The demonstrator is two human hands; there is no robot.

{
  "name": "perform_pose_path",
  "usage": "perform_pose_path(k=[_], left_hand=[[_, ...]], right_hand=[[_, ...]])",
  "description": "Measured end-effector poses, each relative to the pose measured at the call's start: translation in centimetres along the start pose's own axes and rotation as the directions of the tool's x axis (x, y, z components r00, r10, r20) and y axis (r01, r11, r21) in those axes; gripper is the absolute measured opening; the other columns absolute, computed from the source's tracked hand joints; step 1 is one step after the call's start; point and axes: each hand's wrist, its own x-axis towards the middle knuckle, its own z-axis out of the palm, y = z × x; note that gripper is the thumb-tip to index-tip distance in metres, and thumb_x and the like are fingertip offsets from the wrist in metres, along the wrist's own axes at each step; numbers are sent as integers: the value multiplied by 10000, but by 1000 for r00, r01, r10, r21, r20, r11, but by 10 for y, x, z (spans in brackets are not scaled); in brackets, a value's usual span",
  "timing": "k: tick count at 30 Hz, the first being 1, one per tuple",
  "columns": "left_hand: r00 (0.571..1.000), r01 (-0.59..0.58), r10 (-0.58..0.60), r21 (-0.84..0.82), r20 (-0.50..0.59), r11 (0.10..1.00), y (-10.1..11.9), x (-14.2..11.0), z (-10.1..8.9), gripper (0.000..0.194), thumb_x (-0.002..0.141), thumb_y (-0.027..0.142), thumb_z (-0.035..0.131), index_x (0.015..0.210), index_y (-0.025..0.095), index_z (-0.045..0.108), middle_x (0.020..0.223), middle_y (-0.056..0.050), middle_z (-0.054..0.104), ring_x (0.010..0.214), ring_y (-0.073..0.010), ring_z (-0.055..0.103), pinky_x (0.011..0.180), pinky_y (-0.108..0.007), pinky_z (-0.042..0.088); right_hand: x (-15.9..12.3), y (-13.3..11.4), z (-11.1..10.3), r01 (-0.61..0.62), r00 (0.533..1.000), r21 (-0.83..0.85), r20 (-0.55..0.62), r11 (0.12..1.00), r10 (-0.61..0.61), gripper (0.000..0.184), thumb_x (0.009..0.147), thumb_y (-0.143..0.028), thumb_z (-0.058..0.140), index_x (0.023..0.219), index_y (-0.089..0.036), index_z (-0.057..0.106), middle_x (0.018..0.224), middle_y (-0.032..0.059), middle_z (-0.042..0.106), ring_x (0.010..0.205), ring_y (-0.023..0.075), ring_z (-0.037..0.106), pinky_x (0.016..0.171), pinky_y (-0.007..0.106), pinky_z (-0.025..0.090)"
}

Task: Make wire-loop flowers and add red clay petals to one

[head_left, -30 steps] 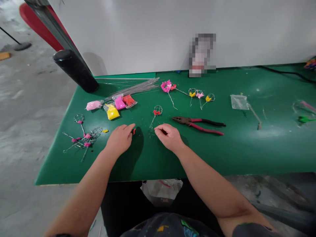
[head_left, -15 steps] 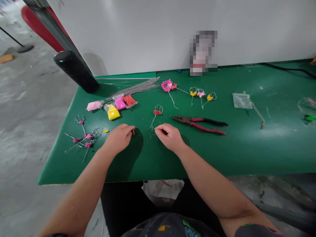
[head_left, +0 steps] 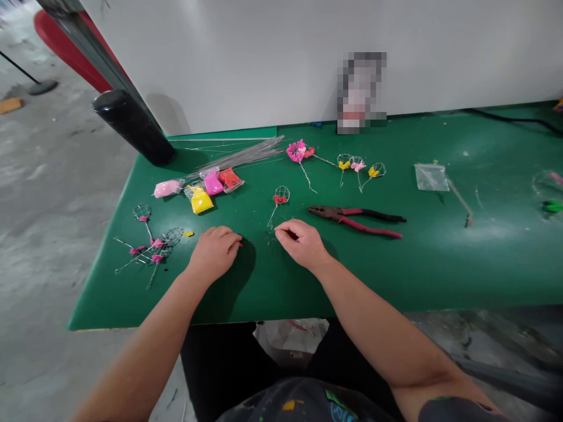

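Note:
My left hand (head_left: 215,253) is closed low over the table, with a bit of red clay (head_left: 240,244) showing at its fingertips. My right hand (head_left: 301,243) is pinched just below a small wire-mesh racket shape (head_left: 281,196) that has red clay at its neck and lies on the table. Whatever the right fingertips hold, if anything, is too small to make out. Left of my left hand are a yellow clay scrap (head_left: 189,234) and a pile of wire racket shapes (head_left: 160,249) with pink clay. Pliers (head_left: 328,213) with red and black handles rest right of my right hand.
Clay packets (head_left: 202,199) in several colours lie beside a bundle of thin wires (head_left: 240,159). Further back are a pink clay flower (head_left: 296,151) on twisted wire and more wire shapes (head_left: 373,170). A black cylinder (head_left: 134,126) stands at the left; a plastic bag (head_left: 431,177) lies right.
My left hand has shifted slightly down, its fingers curling lower so less of the red clay shows. My right hand has barely moved.

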Motion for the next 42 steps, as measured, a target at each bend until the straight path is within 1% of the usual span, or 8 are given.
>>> perform_pose_path(k=[8,13,17,22,28,36,39,42], left_hand=[[990,129,-129,-5,-59,992,2,-6,3,264,815,316,421,917,202,637,897,-72,628,862,-228,550,801,-386,410],[992,76,-73,20,-102,997,1,-13,5,303,814,248,409,1051,241,597,930,-68,614,873,-232,533,785,-390,405],[994,36,-37,-13,-100,999,-3,-15,7,262,817,252,413,947,245,640,908,-56,617,858,-218,532,788,-378,400],[991,39,-44,-43,-123,998,-5,-14,10,228,812,256,426,869,228,645,899,-54,625,835,-200,539,782,-368,397],[984,70,-80,-64,-162,995,-5,-14,13,214,803,269,442,797,219,650,877,-50,630,820,-199,544,774,-367,400],[965,70,-97,-115,-243,991,-11,-19,15,225,788,275,453,744,199,660,831,-52,646,783,-200,561,762,-363,426],[953,54,-99,-162,-285,985,-15,-20,14,233,782,261,440,713,189,650,779,-56,644,740,-188,570,724,-341,447],[936,60,-129,-213,-327,975,-19,-20,14,236,779,239,422,709,181,639,747,-56,639,730,-176,579,703,-314,464]], right_hand=[[-5,2,3,86,996,-85,32,993,-84,171,790,-222,468,740,-206,630,705,19,612,698,128,561,637,245,434],[-12,-5,8,326,934,-307,250,894,-255,215,826,-250,447,840,-195,654,824,57,630,786,168,544,725,307,391],[-12,-23,12,413,884,-449,408,792,-229,229,839,-266,448,933,-217,651,871,53,623,844,204,502,758,358,340],[-6,-41,27,469,845,-549,506,692,-172,331,823,-328,485,1126,-227,570,961,84,597,921,251,446,760,392,322],[-5,-38,39,475,847,-585,505,658,-163,342,832,-359,464,1127,-222,570,983,91,577,923,255,431,783,410,312],[-8,-35,41,357,914,-569,378,741,-150,291,860,-324,413,1005,-215,640,943,67,621,915,228,485,822,397,318],[-7,-39,48,373,913,-570,367,732,-180,362,870,-355,387,1129,-189,577,1128,83,585,1064,254,449,925,433,280],[-9,-42,57,428,883,-583,432,691,-183,529,840,-472,404,1266,-161,454,1362,85,398,1254,325,270,1025,535,124]])
